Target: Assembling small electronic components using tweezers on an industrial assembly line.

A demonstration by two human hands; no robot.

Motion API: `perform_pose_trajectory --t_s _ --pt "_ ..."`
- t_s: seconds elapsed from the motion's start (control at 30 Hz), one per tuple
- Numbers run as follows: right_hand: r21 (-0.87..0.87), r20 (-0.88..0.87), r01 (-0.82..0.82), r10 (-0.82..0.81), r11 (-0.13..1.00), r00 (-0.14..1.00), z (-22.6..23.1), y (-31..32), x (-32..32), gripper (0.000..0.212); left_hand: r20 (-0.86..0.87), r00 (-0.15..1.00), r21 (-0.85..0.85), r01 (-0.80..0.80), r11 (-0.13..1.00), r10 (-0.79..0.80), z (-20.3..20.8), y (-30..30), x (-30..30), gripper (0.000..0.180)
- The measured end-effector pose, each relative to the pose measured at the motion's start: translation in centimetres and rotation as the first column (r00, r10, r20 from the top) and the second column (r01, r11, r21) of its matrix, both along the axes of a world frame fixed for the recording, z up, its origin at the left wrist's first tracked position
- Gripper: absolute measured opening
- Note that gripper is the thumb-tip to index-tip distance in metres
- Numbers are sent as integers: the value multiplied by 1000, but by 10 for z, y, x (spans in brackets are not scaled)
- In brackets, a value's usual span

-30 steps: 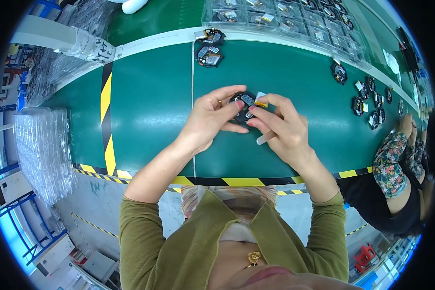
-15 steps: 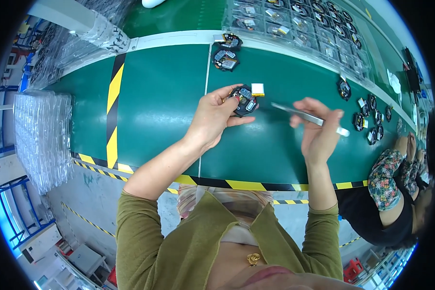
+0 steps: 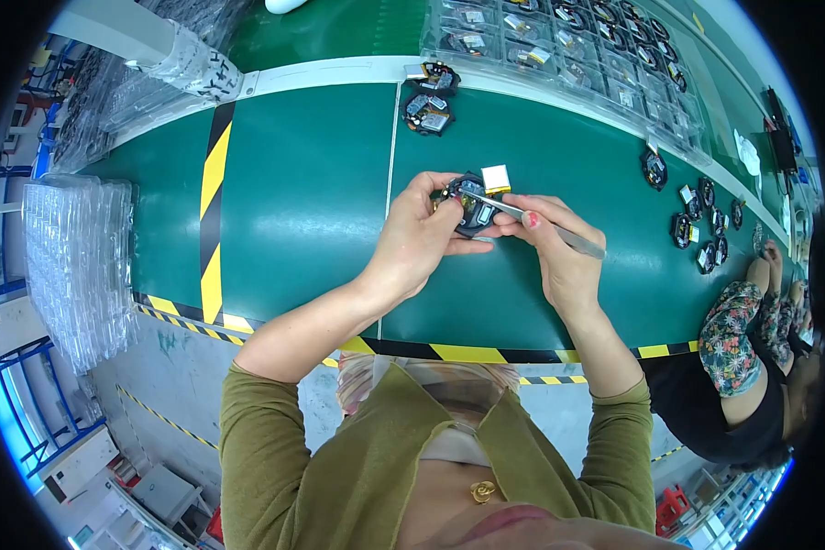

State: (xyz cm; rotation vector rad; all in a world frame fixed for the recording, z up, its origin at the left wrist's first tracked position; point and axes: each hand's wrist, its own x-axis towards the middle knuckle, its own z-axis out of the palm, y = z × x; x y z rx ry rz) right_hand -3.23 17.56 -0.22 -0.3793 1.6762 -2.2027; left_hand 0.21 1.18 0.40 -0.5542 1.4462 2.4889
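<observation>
My left hand (image 3: pixel 416 231) grips a round black electronic module (image 3: pixel 476 216) by its left side, thumb on top and fingers around the edge. Circuit parts show inside its open face. A small silver-white battery pouch (image 3: pixel 495 178) with a yellow edge sticks out at the module's upper right. My right hand (image 3: pixel 559 246) is closed on metal tweezers (image 3: pixel 570 240). Their tips lie over the circuit parts near the module's upper middle; whether they pinch anything is too small to tell.
Two similar modules (image 3: pixel 428 114) lie beyond my hands, by the white rail (image 3: pixel 330 73). Several more (image 3: pixel 690 203) sit to the right. Clear trays (image 3: pixel 559 55) of modules stand behind the rail, and stacked clear trays (image 3: pixel 78 266) at the left. A co-worker (image 3: pixel 738 367) is at the right.
My right hand has moved left with the tweezers, from apart to right over the module. The module and my left hand have shifted slightly right and nearer to me.
</observation>
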Motion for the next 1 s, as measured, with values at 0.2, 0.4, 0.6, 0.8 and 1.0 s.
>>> perform_pose_trajectory --t_s 0.2,0.4,0.6,0.8,1.0 --pt "2 -18 14 -14 1000 1000 0 1 1 18 17 1000 -42 -5 999 6 0 3 0 23" --pt "-48 10 47 -46 998 999 -2 -2 3 18 19 999 32 -33 999 33 2 2 1 22" --pt "54 -195 18 -8 998 981 -3 -1 5 17 15 998 -10 -63 998 63 -5 3 1 20" --pt "266 -565 162 18 950 825 -10 -5 9 21 0 994 28 -113 993 113 -5 3 1 20" --pt "194 -316 49 16 980 949 -2 -4 7 19 9 996 11 -90 996 90 -4 2 1 19"
